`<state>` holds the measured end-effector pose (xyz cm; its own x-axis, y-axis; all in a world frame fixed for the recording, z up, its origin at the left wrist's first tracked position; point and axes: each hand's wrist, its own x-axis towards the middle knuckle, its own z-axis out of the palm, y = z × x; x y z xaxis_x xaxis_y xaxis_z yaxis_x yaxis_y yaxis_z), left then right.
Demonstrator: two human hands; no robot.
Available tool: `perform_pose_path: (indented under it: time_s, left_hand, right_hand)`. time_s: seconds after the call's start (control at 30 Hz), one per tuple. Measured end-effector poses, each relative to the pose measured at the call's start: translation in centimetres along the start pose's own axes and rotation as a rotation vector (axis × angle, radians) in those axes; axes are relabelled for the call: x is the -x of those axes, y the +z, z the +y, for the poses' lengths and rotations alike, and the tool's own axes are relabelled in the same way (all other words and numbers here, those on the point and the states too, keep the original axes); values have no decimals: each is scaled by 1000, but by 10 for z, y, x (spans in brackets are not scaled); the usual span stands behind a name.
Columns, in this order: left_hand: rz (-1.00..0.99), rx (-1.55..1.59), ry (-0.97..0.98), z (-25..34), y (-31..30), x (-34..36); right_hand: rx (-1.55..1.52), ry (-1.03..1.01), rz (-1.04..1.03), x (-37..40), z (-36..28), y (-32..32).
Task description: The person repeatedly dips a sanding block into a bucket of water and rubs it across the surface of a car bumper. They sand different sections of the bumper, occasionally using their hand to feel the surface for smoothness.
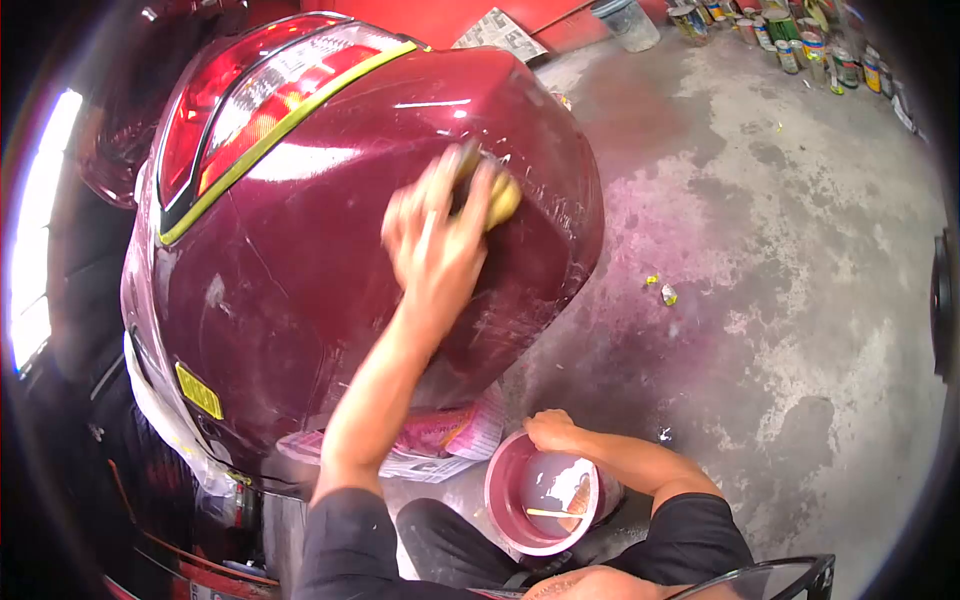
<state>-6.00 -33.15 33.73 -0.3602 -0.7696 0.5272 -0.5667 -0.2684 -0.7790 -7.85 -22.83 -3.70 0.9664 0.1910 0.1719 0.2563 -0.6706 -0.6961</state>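
Note:
My left hand presses on a dark red car bumper, slightly blurred. Its fingers are closed round a yellow sponge, and a darker piece between fingers and sponge is too smeared to name. Wet streaks and pale residue mark the paint around it. Down by my knees, my right hand grips the rim of a pink bucket. Cloudy liquid fills part of the bucket, with a thin yellow stick and an orange-brown piece inside.
Yellow-green tape edges the tail light; another taped patch sits lower left. Pink-printed plastic sacking lies beneath the bumper. Several cans stand at the back right on the stained concrete floor, near a clear tub.

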Motion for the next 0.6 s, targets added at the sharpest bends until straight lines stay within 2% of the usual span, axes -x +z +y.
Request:
perform_pose_path:
  time_s: [0.07, 0.1, 0.17, 0.23, 0.27, 0.33, 0.43, 0.47, 0.5, 0.53, 0.57, 0.6]
  left_hand:
    - [-57, -21, -17, -8, -17, 82]
    - [-14, -72, -11, -13, -13, 120]
    - [-41, 23, 4, -4, -12, 80]
    - [-114, 58, -1, 16, -6, 5]
    - [-94, 32, 9, 20, 6, -9]
    - [-83, 30, 36, 18, 3, -4]
    - [-116, -17, -81, 3, -31, 98]
    - [-92, -75, -66, -4, -32, 135]
    - [-64, -130, -45, -6, -36, 130]
    - [-36, -50, -48, -6, -20, 122]
    - [-155, -31, -52, 6, -26, 71]
    - [-117, 32, -38, 11, -13, 37]
  right_hand:
    - [-2, -20, 5, 0, -1, 4]
    - [-18, -32, 38, 0, 0, 7]
    - [-35, -41, 70, -2, 2, 4]
    - [-8, -30, -9, -4, -2, 0]
    - [-11, -32, -27, -4, -4, 5]
    - [-39, 1, 13, -5, 1, 6]
    - [-27, -7, 22, -6, 2, 8]
    - [-29, -6, 31, -5, 3, 3]
    - [-32, 8, 24, -4, 0, -4]
    - [-30, 11, -7, -1, -4, -4]
    - [-36, -2, -29, 2, -9, 2]
    - [-26, -18, -32, -2, -5, -2]
